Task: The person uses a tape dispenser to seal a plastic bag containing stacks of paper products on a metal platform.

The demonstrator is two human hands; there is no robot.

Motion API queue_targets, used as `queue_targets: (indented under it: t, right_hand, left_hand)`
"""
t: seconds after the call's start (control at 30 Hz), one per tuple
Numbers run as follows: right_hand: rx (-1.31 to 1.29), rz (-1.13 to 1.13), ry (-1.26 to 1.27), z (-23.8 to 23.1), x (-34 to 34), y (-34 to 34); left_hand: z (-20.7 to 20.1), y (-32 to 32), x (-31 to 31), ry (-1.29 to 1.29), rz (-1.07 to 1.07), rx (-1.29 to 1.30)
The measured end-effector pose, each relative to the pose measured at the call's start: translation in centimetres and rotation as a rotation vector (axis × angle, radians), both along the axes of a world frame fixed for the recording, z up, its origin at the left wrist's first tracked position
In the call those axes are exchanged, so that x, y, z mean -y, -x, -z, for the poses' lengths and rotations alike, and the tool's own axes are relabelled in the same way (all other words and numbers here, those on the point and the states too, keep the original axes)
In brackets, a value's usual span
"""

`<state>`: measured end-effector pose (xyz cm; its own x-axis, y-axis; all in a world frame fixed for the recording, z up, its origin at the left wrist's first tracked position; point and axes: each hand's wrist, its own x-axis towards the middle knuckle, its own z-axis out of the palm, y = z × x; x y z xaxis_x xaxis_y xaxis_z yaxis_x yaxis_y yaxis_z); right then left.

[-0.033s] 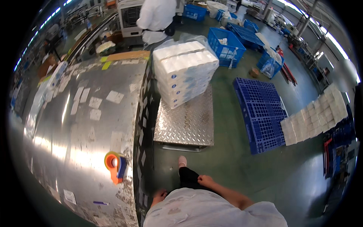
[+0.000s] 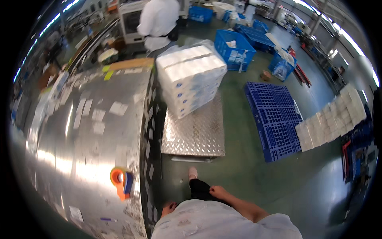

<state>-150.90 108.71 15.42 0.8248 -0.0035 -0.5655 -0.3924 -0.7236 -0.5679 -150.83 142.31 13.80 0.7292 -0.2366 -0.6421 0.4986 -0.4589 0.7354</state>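
Overhead fisheye view of a warehouse floor, described left to right. At left, a broad shiny steel worktable (image 2: 79, 159) runs from near to far, dotted with pale rectangular paper labels (image 2: 118, 108) stuck flat on its top and along its right edge; a yellow tag and a brown cardboard sheet (image 2: 129, 63) lie at its far end. Near its right edge sits an orange tape dispenser (image 2: 120, 182) w/ a blue part, probably parked there for easy reach. At bottom centre the wearer's left hand (image 2: 169, 208) hangs just beside the table edge, close to the body — fingers look curled, but whether it holds anything cannot be told. The right hand (image 2: 217, 192) is loosely clenched at the front of the thigh, holding nothing visible; one foot (image 2: 193, 173) points ahead. Straight in front, a diamond-plate metal platform (image 2: 195, 135) lies on the green floor, touching the table side; at its far end rests a plastic-wrapped bundle of white packs (image 2: 191, 79) w/ small blue marks, tilted a little. Beyond it stands another person in a white top (image 2: 158, 20). Further right: blue plastic crates (image 2: 234, 49) w/ white items inside, then a blue plastic pallet (image 2: 274, 119) flat on the floor, and at far right a row of white wrapped packs (image 2: 332, 117).
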Motion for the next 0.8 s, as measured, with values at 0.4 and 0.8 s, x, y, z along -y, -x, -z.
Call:
queue_targets:
  t: [0.4,0.8]
  right_hand:
    - [-0.767,0.239,-0.696,-9.5,7.5,1.1]
    - [-0.258,0.717,-0.219,-7.6,1.0,-10.1]
  left_hand:
    - [-5.6,-19.0,0.1,-0.143,0.018,-0.144]
    - [-6.4,-30.3,-1.4,-0.050,0.189,-0.124]
